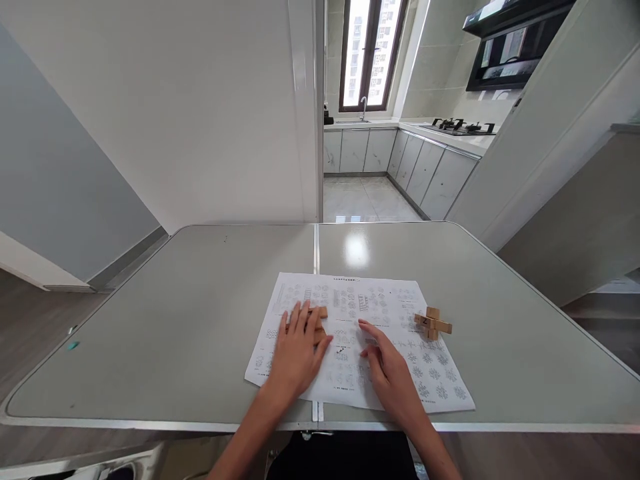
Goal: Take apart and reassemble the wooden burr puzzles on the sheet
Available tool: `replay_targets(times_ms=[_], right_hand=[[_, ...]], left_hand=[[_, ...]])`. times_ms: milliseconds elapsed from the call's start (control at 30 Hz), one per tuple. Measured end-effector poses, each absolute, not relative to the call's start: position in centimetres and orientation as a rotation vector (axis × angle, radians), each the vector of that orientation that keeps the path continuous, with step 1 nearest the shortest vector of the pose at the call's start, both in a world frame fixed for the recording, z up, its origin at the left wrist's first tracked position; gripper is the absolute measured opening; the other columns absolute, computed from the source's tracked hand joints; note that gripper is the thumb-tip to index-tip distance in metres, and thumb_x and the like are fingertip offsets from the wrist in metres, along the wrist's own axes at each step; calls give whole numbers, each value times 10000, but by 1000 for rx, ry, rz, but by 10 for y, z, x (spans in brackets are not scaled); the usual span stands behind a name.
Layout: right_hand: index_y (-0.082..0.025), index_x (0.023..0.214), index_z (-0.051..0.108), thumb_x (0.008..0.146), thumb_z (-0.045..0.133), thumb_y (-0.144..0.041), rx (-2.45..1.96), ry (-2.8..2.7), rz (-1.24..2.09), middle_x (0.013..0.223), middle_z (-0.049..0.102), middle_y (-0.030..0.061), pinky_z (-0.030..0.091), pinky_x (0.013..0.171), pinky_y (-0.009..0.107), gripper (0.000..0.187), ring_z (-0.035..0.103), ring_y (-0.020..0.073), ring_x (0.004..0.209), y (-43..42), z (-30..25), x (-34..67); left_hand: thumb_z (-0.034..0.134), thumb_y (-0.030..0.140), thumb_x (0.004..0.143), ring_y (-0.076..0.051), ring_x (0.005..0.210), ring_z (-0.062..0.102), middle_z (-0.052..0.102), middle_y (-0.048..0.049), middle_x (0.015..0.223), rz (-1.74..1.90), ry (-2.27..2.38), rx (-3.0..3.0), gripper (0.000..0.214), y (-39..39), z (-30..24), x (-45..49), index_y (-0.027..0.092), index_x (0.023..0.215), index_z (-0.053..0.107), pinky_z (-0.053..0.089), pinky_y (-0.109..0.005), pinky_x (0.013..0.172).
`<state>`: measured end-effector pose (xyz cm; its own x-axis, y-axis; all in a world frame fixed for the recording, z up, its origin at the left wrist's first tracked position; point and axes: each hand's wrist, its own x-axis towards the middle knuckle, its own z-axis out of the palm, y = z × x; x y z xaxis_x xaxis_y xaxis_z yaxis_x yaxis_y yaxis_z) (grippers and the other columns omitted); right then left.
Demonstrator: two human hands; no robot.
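A large printed sheet (350,373) with rows of small line diagrams lies on the folding table (190,320). My left hand (297,350) rests palm down on the sheet's left part, fingers stretched over several wooden puzzle pieces (320,333), which it partly hides. Over the middle of the paper is my right hand (390,373), index finger extended and the other fingers loosely bent, with nothing visible in it. A small cross-shaped stack of interlocked wooden puzzle pieces (433,323), one marked with a dark "2"-like figure, sits across the sheet's right edge.
A metal seam (316,250) splits the table's two halves. Near the left edge lies a small teal object (73,345). Beyond the far edge, a doorway opens to a kitchen with a gas hob (457,127) and a tap (363,107). White wall panels flank it.
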<state>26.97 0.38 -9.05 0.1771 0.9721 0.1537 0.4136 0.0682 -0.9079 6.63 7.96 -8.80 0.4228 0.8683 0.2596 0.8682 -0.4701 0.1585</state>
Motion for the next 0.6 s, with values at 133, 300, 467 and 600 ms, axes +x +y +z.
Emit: replay_targets(times_ms=[133, 300, 467, 600], right_hand=[[-271, 1439, 573, 1050, 389, -308, -1493, -1409, 719, 1525, 595, 80, 588, 995, 478, 431, 698, 268, 1164, 4, -92, 270], [-273, 1401, 605, 1038, 418, -308, -1489, -1424, 702, 1510, 614, 81, 568, 1040, 508, 409, 685, 283, 1222, 5, -94, 271], [-270, 1390, 614, 1041, 432, -319, -1474, -1428, 719, 1512, 614, 86, 572, 1044, 497, 397, 660, 291, 1277, 6, -95, 271], [-269, 1371, 627, 1040, 432, -323, -1484, -1437, 740, 1507, 619, 83, 557, 1072, 511, 388, 634, 297, 1320, 7, -95, 272]], left_hand=[[415, 525, 1081, -340, 1600, 266, 352, -124, 1706, 448, 1720, 2628, 628, 92, -91, 56, 194, 1614, 372, 255, -608, 1290], [380, 580, 1075, -338, 1613, 224, 314, -128, 1721, 423, 1722, 2622, 693, 93, -91, 55, 186, 1643, 323, 230, -599, 1299], [384, 605, 1072, -338, 1629, 156, 241, -134, 1746, 480, 1677, 2563, 719, 91, -90, 48, 209, 1661, 271, 227, -596, 1299], [388, 605, 1072, -332, 1633, 132, 185, -132, 1761, 494, 1697, 2450, 743, 85, -90, 31, 230, 1680, 183, 250, -583, 1293]])
